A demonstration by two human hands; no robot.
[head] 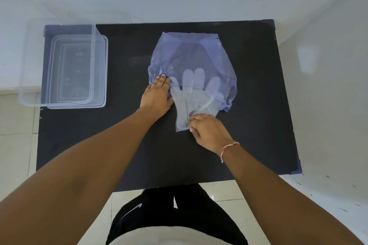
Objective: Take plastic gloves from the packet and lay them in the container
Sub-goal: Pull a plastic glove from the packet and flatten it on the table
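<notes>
A bluish see-through packet [191, 53] lies flat on the middle of the black table [119, 145]. A clear plastic glove [187, 103] sticks halfway out of its near opening, fingers still inside, cuff toward me. My left hand [157, 95] presses flat on the packet's left near corner, fingers together. My right hand [207, 127] pinches the glove's cuff between thumb and fingers. The clear rectangular container [65, 65] stands at the table's far left with nothing visible in it.
The container overhangs the table's left edge. A pale wall runs behind the table, and tiled floor shows on the left and near side. My legs in black shorts [175, 215] are at the table's near edge.
</notes>
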